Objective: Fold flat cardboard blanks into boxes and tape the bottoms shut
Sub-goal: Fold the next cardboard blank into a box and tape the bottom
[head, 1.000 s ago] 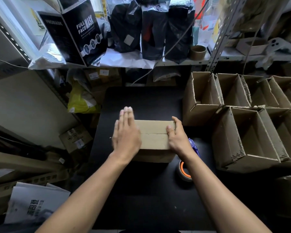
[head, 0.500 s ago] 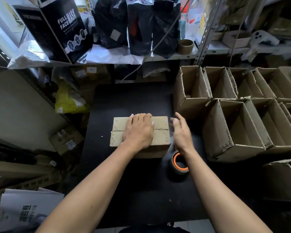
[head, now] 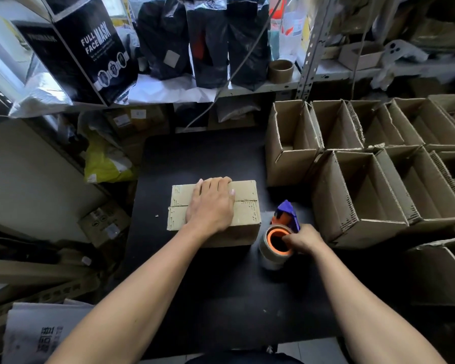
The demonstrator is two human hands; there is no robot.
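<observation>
Left hand (head: pixel 212 203) lies flat on the box (head: pixel 243 215), palm pressing both bottom flaps down over the seam at the middle of the black table (head: pixel 221 285); right hand (head: pixel 304 239) curls round the tape dispenser (head: pixel 279 239) just beside the box's right end. Light, hollow cardboard, fairly stiff but springy at the flaps, I'd say, so press near the seam. Finished open boxes (head: pixel 352 195) crowd the right edge, likely cramping the dispenser's swing; cluttered shelf (head: pixel 247 89) behind
</observation>
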